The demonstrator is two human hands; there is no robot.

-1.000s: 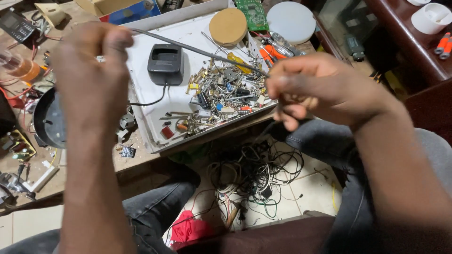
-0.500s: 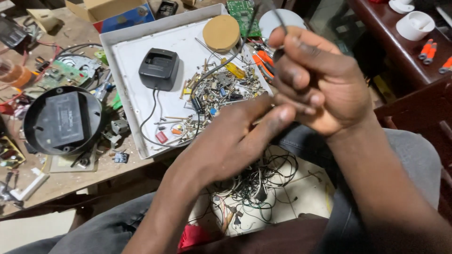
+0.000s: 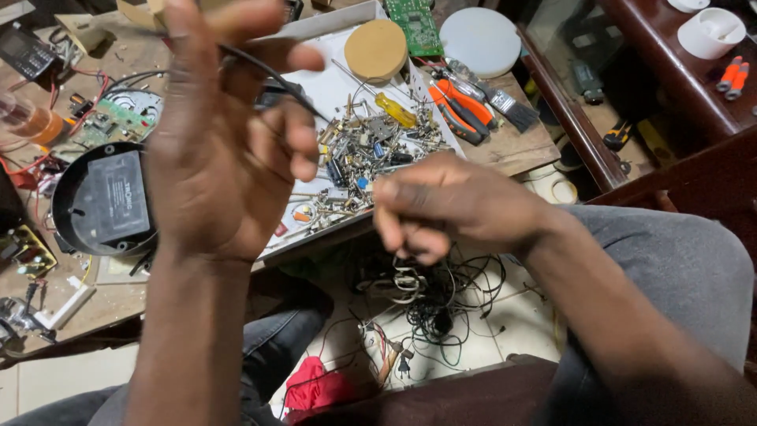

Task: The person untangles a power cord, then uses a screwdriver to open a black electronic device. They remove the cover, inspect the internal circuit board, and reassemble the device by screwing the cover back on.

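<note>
My left hand [image 3: 225,138] is raised in front of the table, palm toward me and fingers spread. A thin black wire [image 3: 272,75] crosses its fingertips and is pinched at the top. The wire slants down to the right toward a pile of small metal parts [image 3: 371,150] in a white tray [image 3: 315,35]. Lower down, over the table's front edge, my right hand [image 3: 449,207] is curled into a fist with its fingertips pinched together. The wire's far end is hidden behind it.
A round wooden disc [image 3: 376,49], green circuit board [image 3: 418,24], white lid [image 3: 481,39], orange-handled pliers [image 3: 457,110] and a brush [image 3: 509,106] lie at the back. A black round device [image 3: 98,197] sits left. Tangled cables [image 3: 430,304] and red cloth [image 3: 319,390] lie on the floor. Dark wooden furniture [image 3: 670,102] stands right.
My left hand has swung up and left from beside the right hand, carrying the wire. My right hand has dropped from over the tray to the table's front edge.
</note>
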